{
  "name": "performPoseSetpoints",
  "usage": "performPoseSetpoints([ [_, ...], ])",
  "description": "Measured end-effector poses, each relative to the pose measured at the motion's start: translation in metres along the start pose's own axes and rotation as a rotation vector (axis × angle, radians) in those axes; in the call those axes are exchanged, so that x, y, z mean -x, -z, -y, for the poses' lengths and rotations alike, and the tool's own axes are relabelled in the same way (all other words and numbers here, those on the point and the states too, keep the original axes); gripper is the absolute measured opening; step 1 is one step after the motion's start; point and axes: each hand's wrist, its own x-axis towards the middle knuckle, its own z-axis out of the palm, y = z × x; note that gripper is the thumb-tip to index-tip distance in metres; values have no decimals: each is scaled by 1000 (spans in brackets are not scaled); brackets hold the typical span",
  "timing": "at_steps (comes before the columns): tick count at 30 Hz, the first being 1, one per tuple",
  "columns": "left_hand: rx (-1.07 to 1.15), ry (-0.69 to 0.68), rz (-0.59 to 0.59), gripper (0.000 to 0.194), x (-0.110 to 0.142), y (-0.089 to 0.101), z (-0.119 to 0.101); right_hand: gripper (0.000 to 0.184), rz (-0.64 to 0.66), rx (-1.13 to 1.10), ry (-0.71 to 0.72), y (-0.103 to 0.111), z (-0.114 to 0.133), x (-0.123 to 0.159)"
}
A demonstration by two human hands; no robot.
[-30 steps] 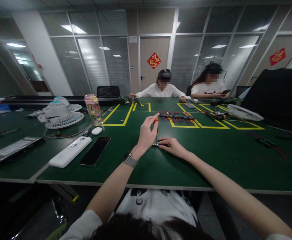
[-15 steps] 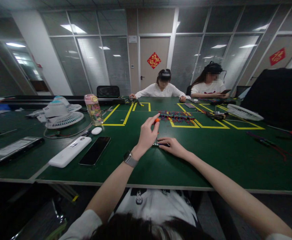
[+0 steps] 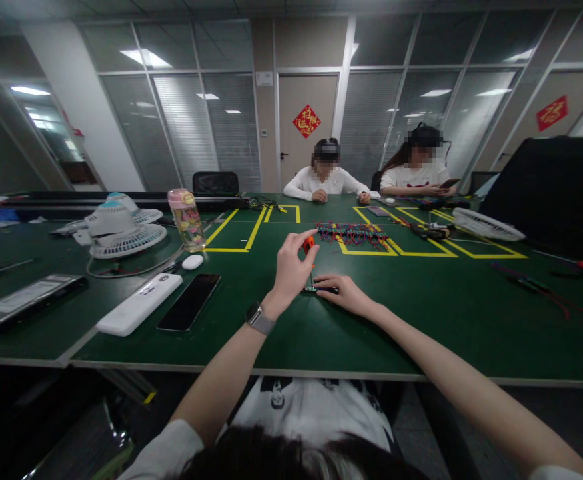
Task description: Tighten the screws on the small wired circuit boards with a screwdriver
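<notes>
My left hand point(image 3: 294, 263) is closed round the orange handle of a screwdriver point(image 3: 310, 244), whose thin shaft points down. Its tip meets a small circuit board point(image 3: 310, 289) lying on the green table point(image 3: 251, 347). With fingers bent over the board's right end, my right hand point(image 3: 344, 293) holds it against the table top. The fingers hide part of the board. Just beyond my hands lies a row of small boards with red and blue wires point(image 3: 354, 233).
Left of my hands are a black phone point(image 3: 190, 303), a white power bank point(image 3: 141, 303), a water bottle point(image 3: 187, 220) and a white fan point(image 3: 128, 233). Wired boards point(image 3: 534, 285) lie to the right. Two people point(image 3: 327, 177) sit across the table.
My left fingers have shifted slightly on the screwdriver handle, which tilts a little differently. My right hand stays put. The person opposite has drawn one arm in from the cables.
</notes>
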Motion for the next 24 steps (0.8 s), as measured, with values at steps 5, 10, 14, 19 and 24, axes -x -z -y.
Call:
performPoseSetpoints([
  [5,3,22,3,30,0,0,1,23,-5,-7,-3,0,0,0],
  [10,81,18,28,35,-1,-2,1,23,-1,-1,-3,0,1,0],
  [14,8,4,-12,30,-1,-1,2,23,-2,5,-1,0,2,0],
  [19,-46,46,-22,32,-1,-2,4,23,-7,-7,3,0,1,0],
  [24,2,34,-6,35,-1,-2,3,23,-4,-7,2,0,1,0],
])
